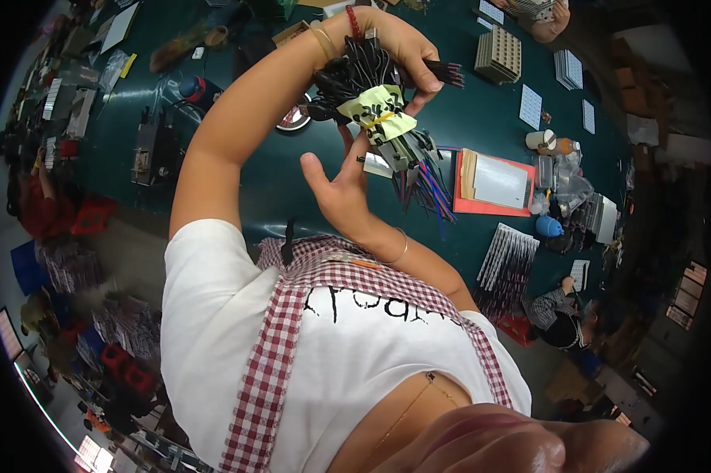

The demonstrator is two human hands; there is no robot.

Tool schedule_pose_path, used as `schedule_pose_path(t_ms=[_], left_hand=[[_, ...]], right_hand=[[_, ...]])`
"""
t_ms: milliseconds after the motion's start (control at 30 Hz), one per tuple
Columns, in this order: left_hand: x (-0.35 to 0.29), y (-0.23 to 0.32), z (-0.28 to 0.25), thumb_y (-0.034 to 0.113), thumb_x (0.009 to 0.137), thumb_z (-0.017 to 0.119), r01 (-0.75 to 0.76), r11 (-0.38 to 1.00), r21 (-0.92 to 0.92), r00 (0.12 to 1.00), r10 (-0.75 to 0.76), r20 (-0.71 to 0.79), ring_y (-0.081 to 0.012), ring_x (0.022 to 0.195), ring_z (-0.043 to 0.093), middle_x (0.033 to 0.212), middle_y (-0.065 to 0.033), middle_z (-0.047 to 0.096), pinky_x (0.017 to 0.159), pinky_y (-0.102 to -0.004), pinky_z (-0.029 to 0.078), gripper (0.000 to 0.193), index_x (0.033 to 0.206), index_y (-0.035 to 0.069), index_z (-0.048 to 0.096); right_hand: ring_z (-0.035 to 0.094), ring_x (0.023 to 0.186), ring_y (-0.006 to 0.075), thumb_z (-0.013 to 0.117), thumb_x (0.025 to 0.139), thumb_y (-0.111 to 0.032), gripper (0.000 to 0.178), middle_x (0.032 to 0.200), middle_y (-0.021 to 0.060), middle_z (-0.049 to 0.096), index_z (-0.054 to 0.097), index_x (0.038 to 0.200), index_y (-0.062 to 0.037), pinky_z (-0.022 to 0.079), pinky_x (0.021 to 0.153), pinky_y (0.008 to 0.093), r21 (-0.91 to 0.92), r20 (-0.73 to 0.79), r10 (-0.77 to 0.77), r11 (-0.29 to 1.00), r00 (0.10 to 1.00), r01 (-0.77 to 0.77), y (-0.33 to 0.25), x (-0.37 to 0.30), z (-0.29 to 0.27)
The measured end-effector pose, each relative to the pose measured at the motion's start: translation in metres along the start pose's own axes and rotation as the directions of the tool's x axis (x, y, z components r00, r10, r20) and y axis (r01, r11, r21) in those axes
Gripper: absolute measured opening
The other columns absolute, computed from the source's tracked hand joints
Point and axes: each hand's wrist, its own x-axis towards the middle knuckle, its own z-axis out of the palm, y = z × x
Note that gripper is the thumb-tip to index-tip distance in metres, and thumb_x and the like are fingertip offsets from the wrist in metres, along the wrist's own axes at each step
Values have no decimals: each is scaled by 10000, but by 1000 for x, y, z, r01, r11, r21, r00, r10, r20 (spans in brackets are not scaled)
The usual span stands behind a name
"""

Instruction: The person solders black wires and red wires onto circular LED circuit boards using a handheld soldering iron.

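Note:
A bundle of black cables (pixel 363 67) hangs over the table, wrapped in a yellow-green paper label (pixel 379 110) with handwriting and a yellow band. Thin coloured wire ends (pixel 430 189) fan out below it. My left hand (pixel 403 47), with a red bead bracelet, is curled round the upper side of the bundle. Dark wire ends (pixel 450 74) stick out past its fingers. Under the label, my right hand (pixel 347 193) has its thumb spread wide, and its fingertips reach up against the bundle, partly hidden behind it.
On the green table (pixel 276 189), a red folder (pixel 493 211) with papers lies to the right, near a white cup (pixel 540 140), an orange-coloured bottle (pixel 566 147) and plastic bags. A stack of beige trays (pixel 498 55) stands farther back. A dark device (pixel 154 150) sits at left. Other people work around the table.

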Motion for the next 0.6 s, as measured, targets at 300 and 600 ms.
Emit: schedule_pose_path(t_ms=[300, 600], left_hand=[[-19, 8, 34, 361, 864, 604, 34, 909, 415, 819, 213, -533, -55, 646, 488, 690, 10, 589, 583, -227, 401, 370, 855, -7, 639], [-45, 13, 78, 296, 740, 712, 193, 697, 690, 671, 419, -611, -229, 947, 566, 1057, -109, 543, 825, -317, 456, 476, 1047, -30, 552]], right_hand=[[466, 1051, 126, 436, 956, -171, 439, 1211, 56, 457, 298, 1342, -12, 389, 915, 283, 618, -308, 152, 783, 939, 76, 3, 19, -30], [483, 909, 99, 522, 917, -121, 317, 1057, 19, 507, 425, 1200, -18, 405, 797, 227, 520, -460, 10, 813, 888, 261, 4, 33, -49]])
